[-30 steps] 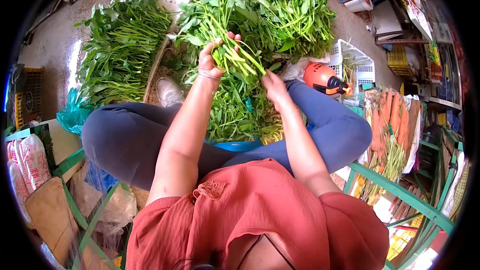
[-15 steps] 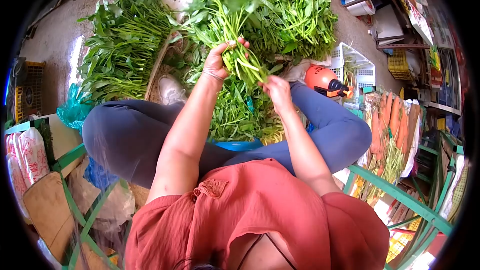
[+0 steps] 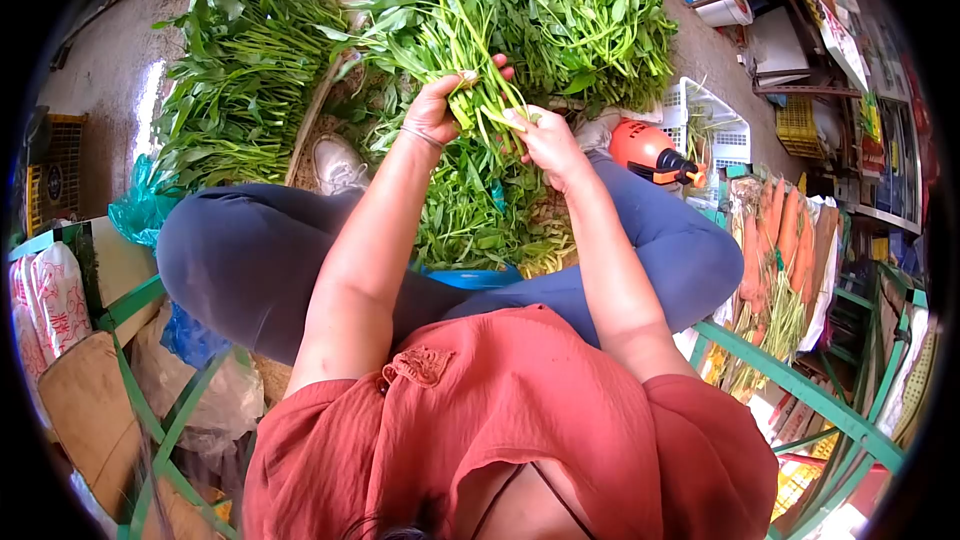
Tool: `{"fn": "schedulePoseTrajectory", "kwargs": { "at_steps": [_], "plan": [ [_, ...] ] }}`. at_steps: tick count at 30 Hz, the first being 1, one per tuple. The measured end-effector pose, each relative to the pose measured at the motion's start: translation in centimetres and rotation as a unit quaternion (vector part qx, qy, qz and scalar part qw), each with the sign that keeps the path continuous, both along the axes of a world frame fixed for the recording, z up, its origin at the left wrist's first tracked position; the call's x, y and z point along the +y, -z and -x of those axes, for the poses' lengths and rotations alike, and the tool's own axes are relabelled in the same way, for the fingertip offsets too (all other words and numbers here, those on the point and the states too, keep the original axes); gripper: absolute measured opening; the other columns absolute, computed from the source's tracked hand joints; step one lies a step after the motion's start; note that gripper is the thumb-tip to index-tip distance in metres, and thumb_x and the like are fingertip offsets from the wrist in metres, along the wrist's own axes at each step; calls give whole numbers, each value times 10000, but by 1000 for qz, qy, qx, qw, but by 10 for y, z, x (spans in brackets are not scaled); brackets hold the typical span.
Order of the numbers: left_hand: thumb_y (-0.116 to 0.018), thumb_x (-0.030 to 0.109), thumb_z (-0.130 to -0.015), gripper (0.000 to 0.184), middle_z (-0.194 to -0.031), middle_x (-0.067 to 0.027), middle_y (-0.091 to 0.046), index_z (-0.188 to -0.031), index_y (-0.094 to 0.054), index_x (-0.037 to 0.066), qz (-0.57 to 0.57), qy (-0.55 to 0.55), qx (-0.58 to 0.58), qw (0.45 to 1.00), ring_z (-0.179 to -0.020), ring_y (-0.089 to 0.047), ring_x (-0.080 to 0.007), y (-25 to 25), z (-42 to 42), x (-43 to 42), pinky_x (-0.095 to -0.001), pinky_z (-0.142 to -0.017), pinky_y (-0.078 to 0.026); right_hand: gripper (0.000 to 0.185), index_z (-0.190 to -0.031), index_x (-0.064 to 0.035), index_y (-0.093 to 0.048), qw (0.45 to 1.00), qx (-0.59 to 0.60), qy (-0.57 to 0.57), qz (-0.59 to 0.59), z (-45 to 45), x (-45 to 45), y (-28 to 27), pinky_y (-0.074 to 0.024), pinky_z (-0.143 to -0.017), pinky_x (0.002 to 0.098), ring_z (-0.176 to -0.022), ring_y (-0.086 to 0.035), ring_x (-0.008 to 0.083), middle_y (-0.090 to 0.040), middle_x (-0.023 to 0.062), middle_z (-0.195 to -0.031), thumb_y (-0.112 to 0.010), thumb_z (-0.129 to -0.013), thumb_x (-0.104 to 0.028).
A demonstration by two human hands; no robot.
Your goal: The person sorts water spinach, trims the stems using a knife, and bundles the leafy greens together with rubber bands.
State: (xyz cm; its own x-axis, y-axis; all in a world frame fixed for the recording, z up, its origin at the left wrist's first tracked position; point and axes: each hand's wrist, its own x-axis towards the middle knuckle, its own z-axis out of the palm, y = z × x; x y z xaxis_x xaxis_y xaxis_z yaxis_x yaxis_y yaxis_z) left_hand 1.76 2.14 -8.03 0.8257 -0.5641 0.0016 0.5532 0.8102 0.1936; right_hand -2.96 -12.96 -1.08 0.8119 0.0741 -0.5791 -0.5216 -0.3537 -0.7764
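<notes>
My left hand (image 3: 438, 110) is closed around a bunch of water spinach (image 3: 458, 32), its leaves pointing away from me and its cut stems towards me. My right hand (image 3: 550, 146) pinches the lower stem ends at the bunch's right side. Beneath both hands, loose water spinach (image 3: 465, 215) lies in a heap over a blue basin (image 3: 470, 278) between my legs. Close beyond the bunch is a large pile of the same greens (image 3: 595, 30). Another neat stack of greens (image 3: 250, 100) lies to the left, stems facing right.
An orange spray bottle (image 3: 645, 148) lies by my right knee, near a white plastic basket (image 3: 728, 135). Carrots (image 3: 778, 240) hang or lean at the right by a green metal frame (image 3: 800, 385). A teal plastic bag (image 3: 145, 210) is beside my left knee. My shoe (image 3: 338, 162) stands near the left stack.
My right hand has moved slightly up and left, closer to my left hand, and now grips higher on the stems. The bunch's leaves have shifted a little to the left.
</notes>
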Motion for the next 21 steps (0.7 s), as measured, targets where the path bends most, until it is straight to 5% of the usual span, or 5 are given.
{"fn": "schedulePoseTrajectory", "kwargs": {
  "at_steps": [6,11,17,18,21],
  "plan": [
    [-530,159,-749,525,-1169,-174,-478,-1209,-375,-40,-38,16,14,999,-1054,-491,-279,4,-1,-4,-408,-920,-384,259,-887,-60,-549,979,-118,150,-75,2,11,14,-336,-459,182,-542,-420,46,-509,-27,-679,-496,-857,-312],
    [-551,125,-749,264,-923,-143,-589,-968,-537,-21,-97,-39,101,989,-837,-581,-257,17,1,-5,-390,-814,-464,370,-866,-21,-532,952,-190,230,-67,-6,25,25,-384,-576,211,-611,-453,89,-502,3,-684,-416,-883,-373],
    [-529,225,-751,570,-1269,-176,-374,-1212,-348,-56,-26,31,-33,999,-1174,-358,-327,1,5,-8,-444,-979,-304,417,-893,-25,-576,986,-158,36,51,-7,12,55,-438,-616,339,-682,-578,221,-595,131,-730,-366,-878,-385],
    [-530,225,-751,535,-1242,-177,-404,-1181,-381,-57,-19,44,-17,999,-1159,-377,-328,2,7,-8,-455,-967,-316,433,-841,-18,-582,970,-219,-3,104,-4,10,47,-433,-596,346,-653,-581,215,-592,131,-688,-365,-877,-391],
    [-531,231,-760,423,-1062,-178,-538,-1085,-472,-34,-106,20,16,994,-1019,-499,-352,4,2,-13,-467,-888,-399,490,-781,-47,-611,988,30,-31,146,-21,-12,6,-436,-565,329,-568,-575,182,-594,69,-619,-479,-793,-518]
  ]
}}
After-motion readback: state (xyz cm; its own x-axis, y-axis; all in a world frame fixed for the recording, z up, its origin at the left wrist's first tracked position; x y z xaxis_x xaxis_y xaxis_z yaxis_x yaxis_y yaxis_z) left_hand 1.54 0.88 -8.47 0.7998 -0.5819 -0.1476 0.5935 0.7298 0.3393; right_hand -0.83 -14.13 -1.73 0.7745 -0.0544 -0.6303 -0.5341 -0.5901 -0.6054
